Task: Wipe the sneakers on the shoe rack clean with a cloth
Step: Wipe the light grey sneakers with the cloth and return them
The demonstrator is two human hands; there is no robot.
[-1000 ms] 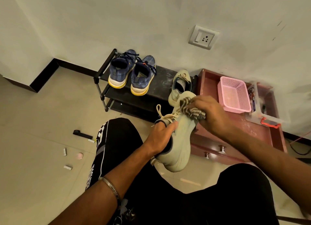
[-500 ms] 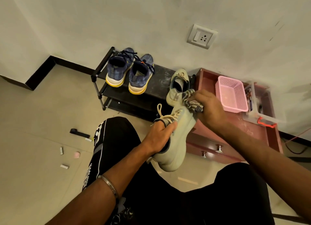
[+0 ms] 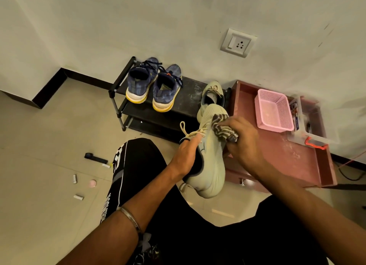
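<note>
Nearest to the camera were the person's two black trouser legs (image 3: 198, 241), and on the left wrist a thin metal bangle (image 3: 129, 215); above the knees the left hand (image 3: 187, 155) held a pale green mesh sneaker with cream laces (image 3: 210, 165), its fingers going inside the opening of the shoe, the thumb lying on the tongue beside the laces; the right hand (image 3: 243, 143) was curled tightly around a bunched brown-and-white striped cloth (image 3: 222, 129) and pressed it on the upper part of the sneaker, near the toe; on the beige tile floor (image 3: 39, 185) at the left lay a small black flat object (image 3: 95, 157), two small silver cylinders (image 3: 74, 179) and a pink round cap (image 3: 92, 183); behind the held shoe stood a low black metal shoe rack (image 3: 190, 98) against the wall, with the second pale green sneaker (image 3: 213, 93) at its right end and a pair of dark blue sneakers with yellow-white soles (image 3: 153, 86) at its left, heels toward the camera; just beside the rack at the right was a reddish-brown wooden drawer unit (image 3: 287, 161), and on it a pink plastic mesh basket (image 3: 274, 111) and a clear plastic box (image 3: 313, 126); on the white wall (image 3: 138, 26) above was a white socket plate with a switch (image 3: 237, 42)
</note>
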